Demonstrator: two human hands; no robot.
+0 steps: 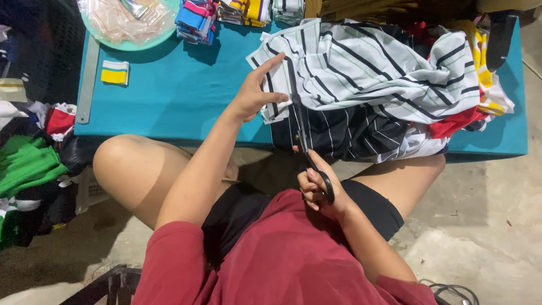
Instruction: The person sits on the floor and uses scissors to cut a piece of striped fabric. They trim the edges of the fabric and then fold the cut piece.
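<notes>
My right hand (319, 189) grips the black handles of a pair of scissors (303, 133), whose blades point up into the edge of a white fabric with black and green stripes (372, 68). My left hand (257, 93) rests on the left edge of that striped fabric, fingers spread, pinning it to the teal table (180, 96). Under the white piece lies a black fabric with thin white stripes (344, 135). Red and yellow cloth (480, 107) shows at the right of the pile.
A metal ruler (87, 79) lies along the table's left edge beside a small yellow and white folded strip (115, 73). A round tray with clear plastic (129, 22) and stacks of coloured bands (197, 20) sit at the back. Green and red clothes (28, 164) pile on the floor at left.
</notes>
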